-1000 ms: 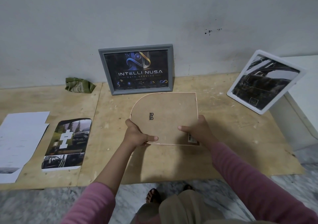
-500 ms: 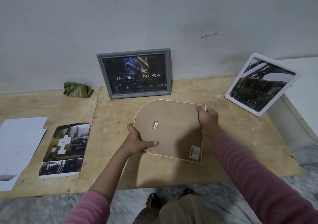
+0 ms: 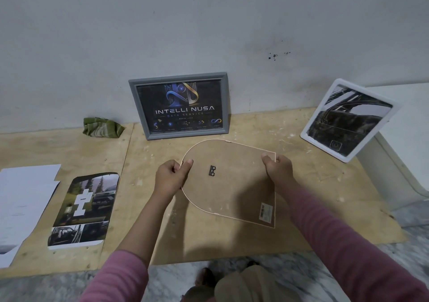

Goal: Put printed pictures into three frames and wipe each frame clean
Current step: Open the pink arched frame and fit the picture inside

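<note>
I hold an arch-shaped frame (image 3: 232, 185) back side up over the plywood, its brown backing board, small metal hanger and barcode sticker showing. My left hand (image 3: 170, 177) grips its rounded left edge; my right hand (image 3: 279, 169) grips its far right corner. A printed picture (image 3: 84, 208) with a matching arched top lies flat at the left. A grey frame (image 3: 180, 105) with a dark logo print leans on the wall. A white frame (image 3: 348, 120) with a dark picture leans at the right. A green cloth (image 3: 102, 127) lies crumpled by the wall.
White paper sheets (image 3: 23, 199) lie at the far left edge of the plywood sheet (image 3: 313, 197). A white ledge (image 3: 406, 162) rises at the right. The marble floor and my feet show below the plywood's front edge.
I have turned the arch frame in my hands: my right hand went from its near edge to its far right corner, my left hand slid up the rounded side, and the barcode corner swung toward me.
</note>
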The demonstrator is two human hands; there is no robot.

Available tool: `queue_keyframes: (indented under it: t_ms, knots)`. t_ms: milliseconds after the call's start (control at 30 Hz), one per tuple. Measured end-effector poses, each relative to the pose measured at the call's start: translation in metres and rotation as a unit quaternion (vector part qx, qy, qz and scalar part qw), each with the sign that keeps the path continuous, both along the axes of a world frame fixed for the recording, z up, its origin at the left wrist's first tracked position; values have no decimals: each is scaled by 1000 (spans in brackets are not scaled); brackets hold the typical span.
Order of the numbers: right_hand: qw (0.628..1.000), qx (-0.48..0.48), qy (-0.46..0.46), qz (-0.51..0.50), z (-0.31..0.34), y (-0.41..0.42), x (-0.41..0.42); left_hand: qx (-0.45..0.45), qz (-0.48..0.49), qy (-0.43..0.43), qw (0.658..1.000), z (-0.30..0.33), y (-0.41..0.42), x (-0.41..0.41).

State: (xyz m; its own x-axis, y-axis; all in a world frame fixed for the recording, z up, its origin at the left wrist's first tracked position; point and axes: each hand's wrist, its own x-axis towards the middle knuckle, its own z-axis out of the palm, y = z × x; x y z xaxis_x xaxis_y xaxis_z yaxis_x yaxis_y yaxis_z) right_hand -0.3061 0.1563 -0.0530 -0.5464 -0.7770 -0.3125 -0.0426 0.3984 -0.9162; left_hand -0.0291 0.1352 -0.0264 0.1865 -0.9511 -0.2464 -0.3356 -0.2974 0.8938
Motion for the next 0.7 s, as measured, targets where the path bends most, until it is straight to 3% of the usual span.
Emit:
queue_keyframes:
  t_ms: [133,267,367,500,700]
  knots:
    - [994,19,59,95,8,10,7,40,10,99,994,15,-13,-5]
    - [971,28,173,164,14,14,16,47,7,107,993,27,-26,-7]
    - [942,-45,239,231,24,23,36,64,44,111,991,32,-35,-10]
    - [843,-194,355,355,31,39,62,89,74,135,984,40,-46,-17]
    - [679,-335,596,268,31,25,66,120,82,181,973,57,-55,-25]
